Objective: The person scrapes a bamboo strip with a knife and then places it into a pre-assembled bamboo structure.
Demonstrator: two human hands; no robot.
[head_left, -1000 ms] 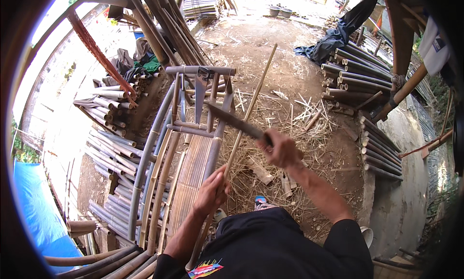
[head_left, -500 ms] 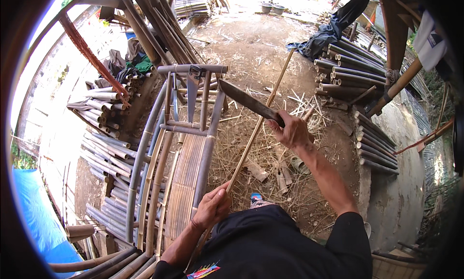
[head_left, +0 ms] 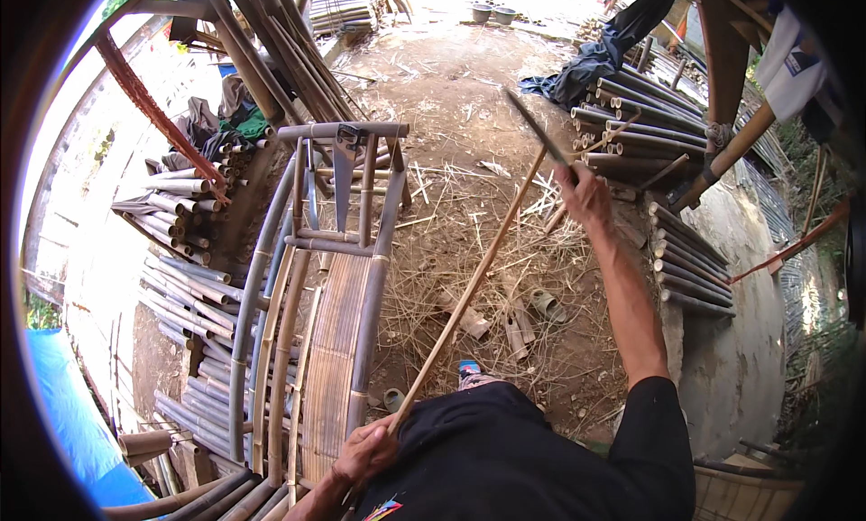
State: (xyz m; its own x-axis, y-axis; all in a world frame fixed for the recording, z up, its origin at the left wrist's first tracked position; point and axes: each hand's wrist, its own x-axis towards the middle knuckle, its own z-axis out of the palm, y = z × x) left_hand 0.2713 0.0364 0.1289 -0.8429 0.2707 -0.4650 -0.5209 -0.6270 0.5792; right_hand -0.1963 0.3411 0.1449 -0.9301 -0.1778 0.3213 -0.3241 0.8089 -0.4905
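My left hand (head_left: 368, 451), low beside the bamboo bench, is closed around the near end of a long, thin bamboo strip (head_left: 474, 282). The strip slants up and away to the right. My right hand (head_left: 586, 196) grips the handle of a machete (head_left: 532, 122), its dark blade pointing up and to the left. Blade and strip's far end appear close together; whether they touch I cannot tell. A thin light piece (head_left: 622, 129) shows just right of the machete, against the stacked poles.
The bamboo bench (head_left: 336, 359) stands at my left, with a handsaw (head_left: 344, 178) hanging on its end frame. Shavings (head_left: 424, 277) and bamboo offcuts (head_left: 519, 331) litter the ground. Pole stacks lie left (head_left: 203, 295) and right (head_left: 690, 268).
My right hand has moved up and right with the machete, whose blade has turned to point more upward. My left hand has come down and left, drawing the strip nearer.
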